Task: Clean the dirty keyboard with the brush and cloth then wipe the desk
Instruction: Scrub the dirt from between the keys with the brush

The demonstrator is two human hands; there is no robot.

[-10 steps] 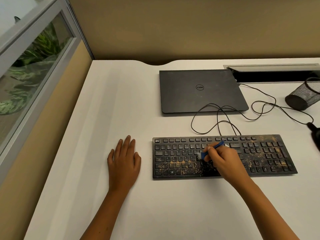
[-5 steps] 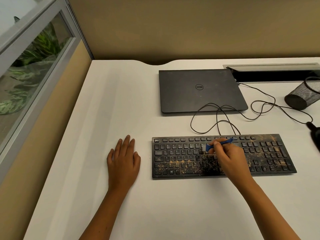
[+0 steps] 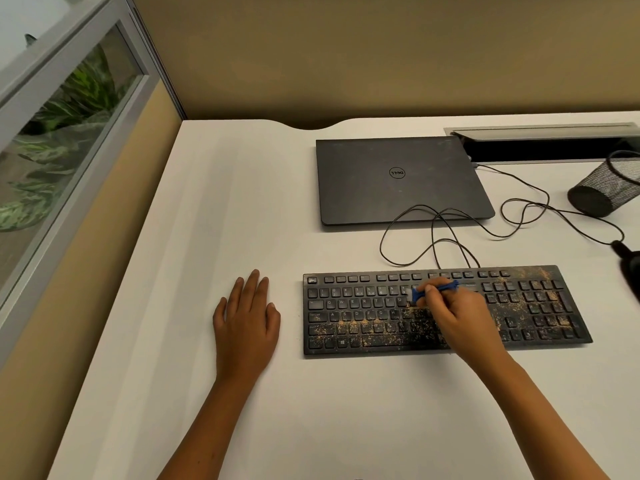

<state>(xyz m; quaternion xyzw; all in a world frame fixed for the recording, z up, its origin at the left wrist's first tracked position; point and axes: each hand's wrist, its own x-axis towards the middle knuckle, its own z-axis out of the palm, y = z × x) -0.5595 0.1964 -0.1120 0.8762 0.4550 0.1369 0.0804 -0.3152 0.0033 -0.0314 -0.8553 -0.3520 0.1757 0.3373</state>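
A black keyboard [image 3: 360,317] lies on the white desk [image 3: 242,202], speckled with tan crumbs along its lower rows and right side. My right hand [image 3: 460,317] grips a small blue brush [image 3: 438,289] over the middle of the keyboard, its pale bristles touching the upper letter rows. My left hand [image 3: 247,323] rests flat on the desk just left of the keyboard, fingers straight. No cloth is in view.
A closed black laptop [image 3: 398,178] lies behind the keyboard, with a looped black cable [image 3: 433,237] between them. A black mesh cup [image 3: 606,188] lies tipped at the right edge, near a dark object [image 3: 628,258]. A cable slot [image 3: 547,147] opens at the back right.
My right hand has carried the brush from the middle rows up toward the top rows and slightly right, then back a little left. The left hand has stayed put.
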